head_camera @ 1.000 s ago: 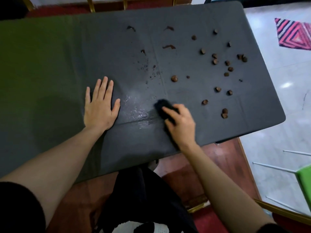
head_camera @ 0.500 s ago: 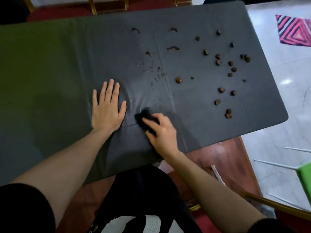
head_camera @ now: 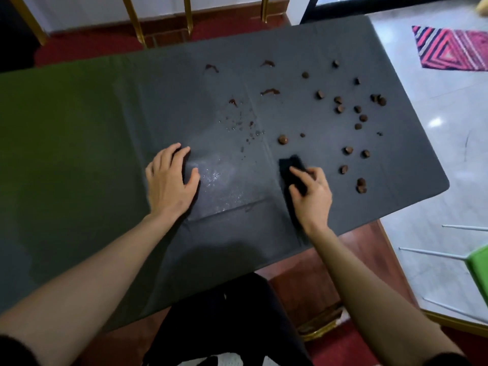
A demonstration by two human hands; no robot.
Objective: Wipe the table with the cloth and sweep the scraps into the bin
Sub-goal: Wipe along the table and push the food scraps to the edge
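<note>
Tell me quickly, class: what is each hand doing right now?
Left hand: open, resting on the table, holding nothing.
Right hand: closed on the dark cloth.

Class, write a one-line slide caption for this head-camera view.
Right hand presses dark cloth on grey table beside brown scraps.

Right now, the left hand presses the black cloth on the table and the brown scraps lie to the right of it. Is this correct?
Not quite. In the head view the right hand presses the black cloth on the table; the left hand rests bare. The brown scraps do lie to its right.
</note>
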